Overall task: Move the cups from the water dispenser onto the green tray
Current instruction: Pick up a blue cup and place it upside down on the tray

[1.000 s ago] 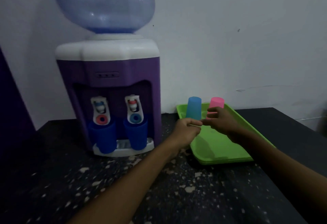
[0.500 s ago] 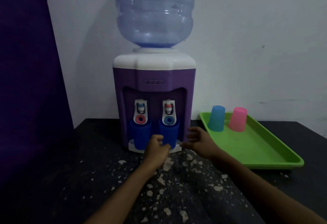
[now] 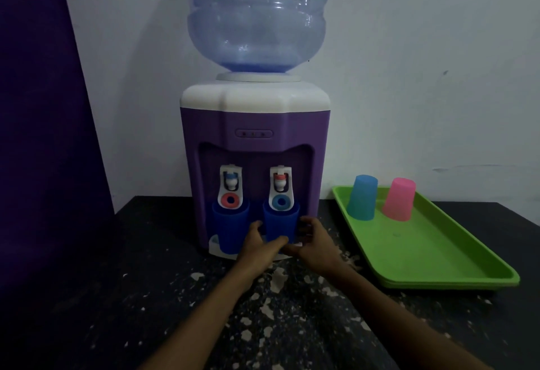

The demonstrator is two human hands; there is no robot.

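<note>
A purple and white water dispenser (image 3: 254,124) stands at the back of the dark table. Two dark blue cups stand upright under its taps: the left cup (image 3: 229,223) and the right cup (image 3: 280,220). My left hand (image 3: 258,245) sits between them, its fingers curled across the front of the right cup's base. My right hand (image 3: 314,242) wraps the same cup from the right side. The green tray (image 3: 438,255) lies to the right. A light blue cup (image 3: 361,197) and a pink cup (image 3: 399,198) stand upside down at its far end.
A large blue water bottle (image 3: 257,16) tops the dispenser. The black table (image 3: 146,311) is flecked with white patches. A dark purple surface (image 3: 38,135) stands at the left. The white wall is close behind.
Both hands left the light blue and pink cups standing on the tray, moved left to the dispenser, and now close around the right dark blue cup. The view has shifted left.
</note>
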